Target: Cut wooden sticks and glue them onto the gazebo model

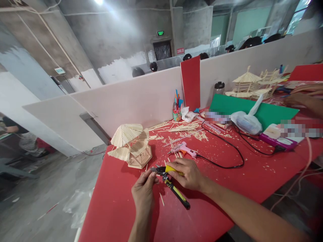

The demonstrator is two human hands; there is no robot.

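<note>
My right hand (188, 173) is closed around a yellow-handled cutter (170, 169) with a black neck and a grey metal tip. The tip reaches my left hand (145, 185), whose thumb and forefinger are pinched together there; what they hold is too small to make out. Just below the cutter lie pliers (178, 194) with black and yellow handles, partly overlapped by it. Beyond my left hand stands a small pavilion model (131, 146) of pale wooden sticks with a tiered roof and an octagonal base. A thin stick (162, 199) lies near the pliers.
A pink glue gun (183, 149) with a black cord lies ahead on the red tabletop (118, 208). Behind it are loose sticks (185, 126) and a pen cup (177, 115). A green board (254, 109) and a purple power strip (277, 142) lie rightward, near another person's hands (302, 97).
</note>
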